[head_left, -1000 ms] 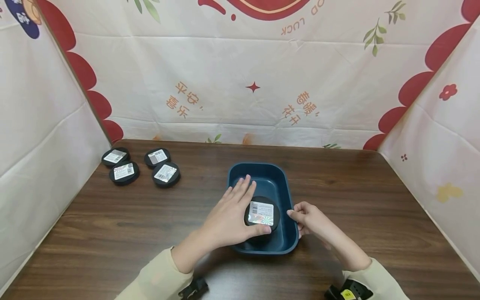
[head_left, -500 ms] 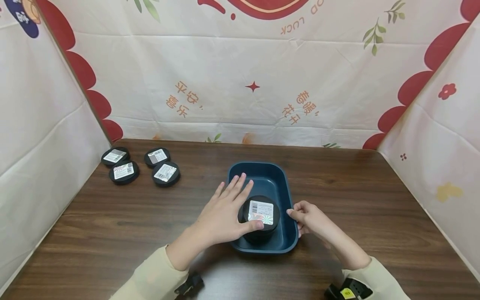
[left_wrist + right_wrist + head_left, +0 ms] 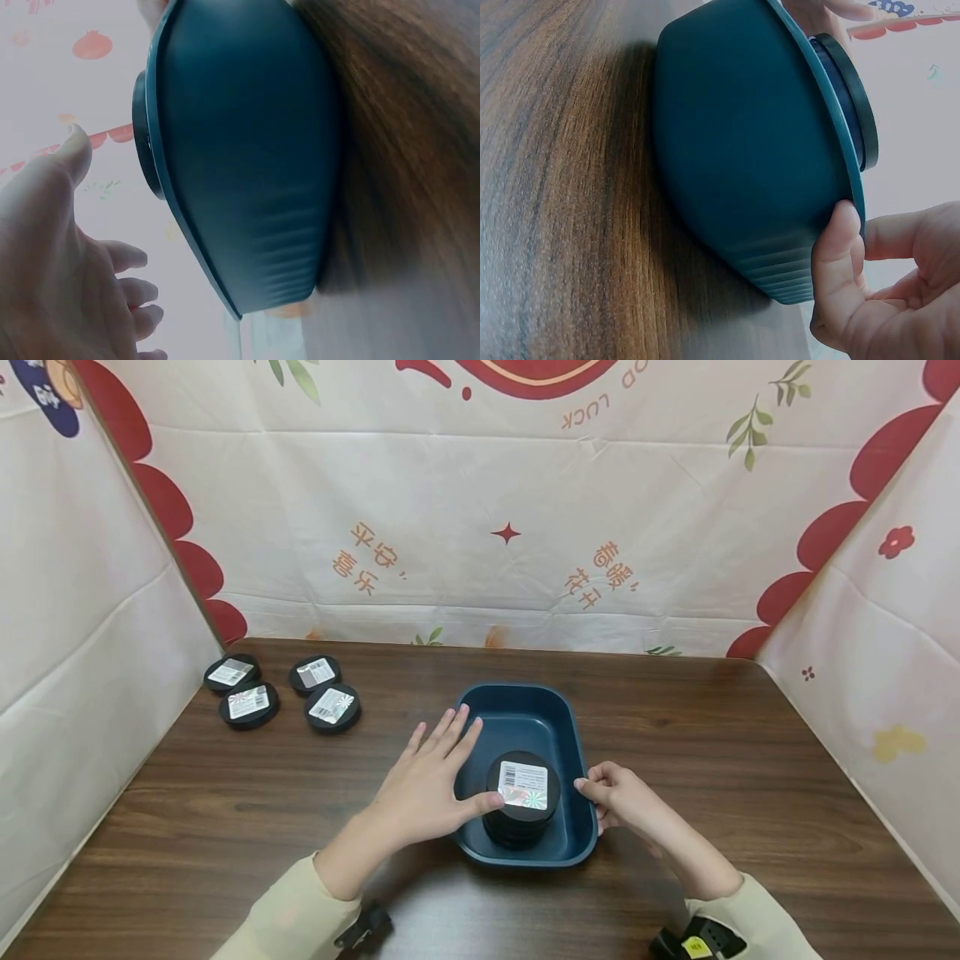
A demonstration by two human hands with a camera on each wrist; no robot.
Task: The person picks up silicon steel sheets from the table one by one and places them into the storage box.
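Observation:
A dark blue rectangular tub (image 3: 517, 714) stands on the table. Inside it, toward its near end, sits a stack of flat round black discs (image 3: 525, 818), a white barcode label on the top one. In both wrist views the top disc (image 3: 855, 105) rises above the tub's rim. My left hand (image 3: 423, 789), fingers straight and spread, is over the tub's left rim with the thumb tip overlapping the label's edge; in the left wrist view a gap shows between thumb and stack. My right hand (image 3: 618, 797) pinches the tub's right rim between thumb and fingers.
Several similar labelled black discs lie in two groups at the table's back left, one pair (image 3: 247, 706) by the left wall and another pair (image 3: 332, 708) beside it. Printed white cloth (image 3: 480, 568) walls the brown table (image 3: 712, 735) at the back and both sides.
My left hand has drawn back left from over the stack, uncovering its side and the whole label. The right hand, the tub and the discs stay in place.

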